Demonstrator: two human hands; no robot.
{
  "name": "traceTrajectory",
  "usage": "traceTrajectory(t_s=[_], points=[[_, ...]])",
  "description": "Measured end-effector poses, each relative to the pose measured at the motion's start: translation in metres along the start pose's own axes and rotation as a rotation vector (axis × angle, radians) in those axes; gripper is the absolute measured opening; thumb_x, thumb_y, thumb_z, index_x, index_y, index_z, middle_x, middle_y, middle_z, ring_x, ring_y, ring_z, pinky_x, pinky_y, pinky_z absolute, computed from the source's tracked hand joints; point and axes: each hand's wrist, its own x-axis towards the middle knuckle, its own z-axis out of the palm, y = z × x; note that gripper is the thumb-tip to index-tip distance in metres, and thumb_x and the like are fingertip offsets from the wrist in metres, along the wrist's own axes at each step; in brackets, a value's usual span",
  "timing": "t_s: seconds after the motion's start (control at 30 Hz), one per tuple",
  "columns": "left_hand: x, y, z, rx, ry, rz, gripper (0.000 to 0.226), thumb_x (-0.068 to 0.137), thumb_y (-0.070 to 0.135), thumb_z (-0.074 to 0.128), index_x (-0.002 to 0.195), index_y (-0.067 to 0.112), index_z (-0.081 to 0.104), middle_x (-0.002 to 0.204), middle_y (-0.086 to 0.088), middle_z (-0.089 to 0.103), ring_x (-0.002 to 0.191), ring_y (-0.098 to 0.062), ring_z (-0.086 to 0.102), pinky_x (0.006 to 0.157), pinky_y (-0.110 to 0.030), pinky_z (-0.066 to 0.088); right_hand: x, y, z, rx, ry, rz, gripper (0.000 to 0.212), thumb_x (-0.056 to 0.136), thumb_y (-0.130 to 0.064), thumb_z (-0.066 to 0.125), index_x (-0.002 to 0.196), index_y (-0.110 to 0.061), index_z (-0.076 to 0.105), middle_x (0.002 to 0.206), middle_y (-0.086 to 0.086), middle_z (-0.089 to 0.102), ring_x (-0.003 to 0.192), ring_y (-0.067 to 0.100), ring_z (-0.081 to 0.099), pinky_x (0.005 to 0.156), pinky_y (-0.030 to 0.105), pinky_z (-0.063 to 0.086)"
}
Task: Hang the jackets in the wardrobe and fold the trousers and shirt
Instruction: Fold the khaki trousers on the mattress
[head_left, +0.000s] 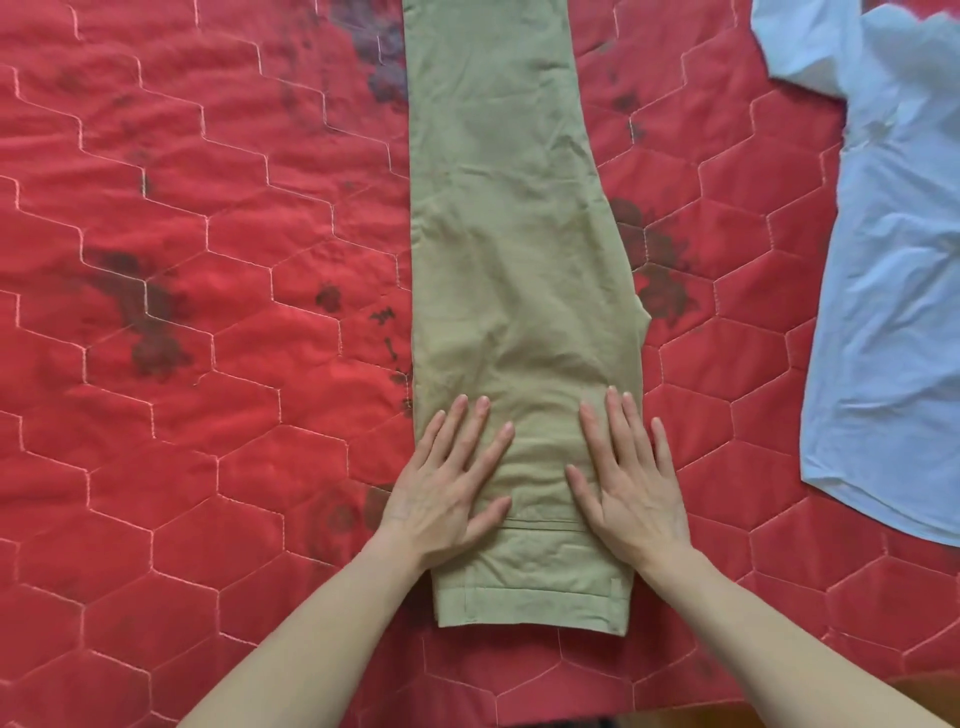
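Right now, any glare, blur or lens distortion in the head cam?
Head view: even soft light, no glare, faint shadows under the hands, left and right; trousers sharp, shirt slightly soft at the edge; wide-angle bends the quilt stitching.

Both bare forearms reach in from the near edge, angling toward each other. The left hand (447, 488) lies flat, palm down, fingers straight and spread, thumb pointing inward. The right hand (631, 488) mirrors it just beside, palm down, fingers straight and slightly fanned, thumb inward.
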Motion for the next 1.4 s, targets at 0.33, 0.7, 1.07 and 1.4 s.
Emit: traceTrajectory(t_s=[0.33, 0.7, 1.07, 1.4], points=[[0.029, 0.011, 0.002, -0.07, 0.108, -0.172, 0.078, 0.099, 0.058, 0.05, 0.165, 0.024, 0.027, 0.174, -0.013, 0.012, 0.16, -0.039, 0.004, 0.126, -0.064, 0.011, -0.009, -0.042, 0.017, 0.186, 0.128, 0.025, 0.065, 0.105, -0.041, 0.045, 0.163, -0.015, 0.032, 0.173, 0.009, 0.021, 0.161, 0.031, 0.015, 0.127, 0.052, 0.023], [-0.053, 0.049, 0.018, -0.15, 0.043, -0.177, 0.073, 0.101, 0.04, 0.051, 0.165, 0.015, 0.027, 0.174, -0.015, 0.011, 0.16, -0.037, 0.012, 0.125, -0.055, 0.022, -0.045, -0.014, 0.023, 0.038, -0.021, -0.387, 0.067, 0.106, -0.048, 0.042, 0.166, -0.022, 0.027, 0.174, 0.004, 0.019, 0.161, 0.029, 0.018, 0.125, 0.056, 0.023], [-0.054, -0.038, -0.016, 0.008, -0.138, 0.46, 0.068, 0.112, 0.043, 0.038, 0.166, 0.008, 0.016, 0.173, -0.016, 0.011, 0.161, -0.029, 0.008, 0.129, -0.045, 0.018, -0.011, 0.056, -0.011, -0.091, -0.261, -0.854, 0.07, 0.109, -0.057, 0.037, 0.168, -0.025, 0.016, 0.176, 0.003, 0.01, 0.162, 0.023, 0.01, 0.129, 0.048, 0.011], [-0.036, -0.077, -0.029, 0.225, -0.152, 0.692, 0.077, 0.098, 0.012, 0.051, 0.166, 0.013, 0.016, 0.172, -0.019, 0.012, 0.159, -0.036, 0.014, 0.128, -0.059, 0.014, 0.021, 0.08, -0.036, -0.247, -0.232, -1.13, 0.085, 0.088, -0.039, 0.057, 0.166, -0.023, 0.025, 0.173, 0.004, 0.023, 0.159, 0.028, 0.023, 0.123, 0.05, 0.023]])
